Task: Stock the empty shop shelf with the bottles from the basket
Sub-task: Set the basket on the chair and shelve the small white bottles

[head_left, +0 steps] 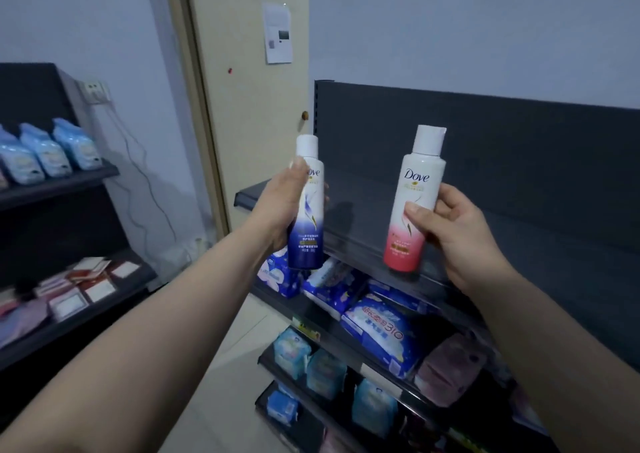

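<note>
Forearms (156, 331) rise from the lower frame: left hand (280, 207) grips a blue Dove bottle (310, 234) at centre, right hand (453, 227) a pink Dove bottle (414, 189) beside it. Both upright, just before the empty top shelf (356, 220); the pink one's base seems nearer.

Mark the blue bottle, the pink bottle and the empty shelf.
blue bottle (311, 245): head view, dark blue lower body.
pink bottle (416, 181): head view, Dove logo on the white upper body.
empty shelf (356, 222): head view, bare deck between the two bottles.

Hands (280, 207) (460, 234) hold blue bottle (310, 234) (and pink bottle (414, 189)) upright.
</note>
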The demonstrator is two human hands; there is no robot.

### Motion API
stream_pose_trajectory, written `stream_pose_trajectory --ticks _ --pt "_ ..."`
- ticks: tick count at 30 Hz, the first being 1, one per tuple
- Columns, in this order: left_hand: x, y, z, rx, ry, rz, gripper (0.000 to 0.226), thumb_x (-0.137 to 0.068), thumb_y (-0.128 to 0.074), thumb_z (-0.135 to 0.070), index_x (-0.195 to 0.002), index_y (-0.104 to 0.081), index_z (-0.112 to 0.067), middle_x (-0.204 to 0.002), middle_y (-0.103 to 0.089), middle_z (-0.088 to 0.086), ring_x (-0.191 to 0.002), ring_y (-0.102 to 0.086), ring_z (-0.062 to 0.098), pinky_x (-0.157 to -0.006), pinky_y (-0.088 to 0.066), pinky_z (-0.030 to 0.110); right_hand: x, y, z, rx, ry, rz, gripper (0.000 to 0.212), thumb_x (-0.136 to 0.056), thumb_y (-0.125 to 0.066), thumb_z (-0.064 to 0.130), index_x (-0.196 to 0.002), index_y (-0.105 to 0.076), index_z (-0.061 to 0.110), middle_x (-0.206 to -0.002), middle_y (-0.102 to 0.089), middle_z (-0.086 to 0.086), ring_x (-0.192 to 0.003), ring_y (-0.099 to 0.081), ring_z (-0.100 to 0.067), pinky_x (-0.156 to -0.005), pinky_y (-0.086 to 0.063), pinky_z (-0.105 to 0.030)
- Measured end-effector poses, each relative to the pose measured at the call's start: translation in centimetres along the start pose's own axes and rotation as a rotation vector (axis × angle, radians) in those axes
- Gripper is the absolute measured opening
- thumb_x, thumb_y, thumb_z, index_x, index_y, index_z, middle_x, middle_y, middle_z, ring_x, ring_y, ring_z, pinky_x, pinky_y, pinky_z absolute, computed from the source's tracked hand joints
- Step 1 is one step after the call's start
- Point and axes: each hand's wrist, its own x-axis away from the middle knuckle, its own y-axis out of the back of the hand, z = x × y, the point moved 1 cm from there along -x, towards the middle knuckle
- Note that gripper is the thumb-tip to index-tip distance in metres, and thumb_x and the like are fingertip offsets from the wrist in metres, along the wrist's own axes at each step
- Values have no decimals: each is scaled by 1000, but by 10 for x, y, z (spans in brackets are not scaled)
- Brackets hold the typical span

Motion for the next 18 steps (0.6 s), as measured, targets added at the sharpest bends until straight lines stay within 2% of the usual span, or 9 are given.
stream_pose_trajectory --ticks 3,6,9,13,18 --pt "-19 14 -3 -82 -89 28 23 -96 -53 -34 -97 -57 -11 -71 -70 1 -60 -66 13 -56 -55 27 -22 -11 -9 -2 -3 -10 34 -84 -64 0 -116 -58 11 -102 -72 -4 -94 -68 -17 -85 -55 -31" --pt "-45 26 -9 -27 -81 58 28 -92 -55 -36 -96 -59 -8 -71 -71 0 -61 -66 11 -58 -54 25 -44 -22 -18 29 8 -24 33 -84 -65 -2 -113 -59 12 -98 -73 -1 -91 -68 -16 -85 -55 -30" --pt "-76 39 -14 -44 -98 118 23 -90 -55 -36 -91 -57 -13 -69 -65 0 -60 -63 12 -59 -53 25 -65 -31 -27 75 15 -44 33 -84 -65 -2 -113 -59 14 -96 -75 1 -88 -70 -14 -78 -56 -26" --pt "-121 57 -13 -120 -114 162 16 -94 -56 -24 -99 -61 -10 -90 -64 9 -80 -61 22 -79 -51 37 -93 -48 -43 106 2 -99 34 -84 -66 -3 -112 -58 14 -95 -75 0 -85 -70 -14 -74 -55 -25" --pt "-169 81 1 -193 -66 226 13 -98 -52 -17 -104 -59 -8 -93 -65 10 -83 -61 24 -86 -48 40 -123 -76 -72 166 -33 -151 41 -83 -67 -5 -118 -53 11 -105 -70 -4 -85 -69 -11 -69 -53 -23"
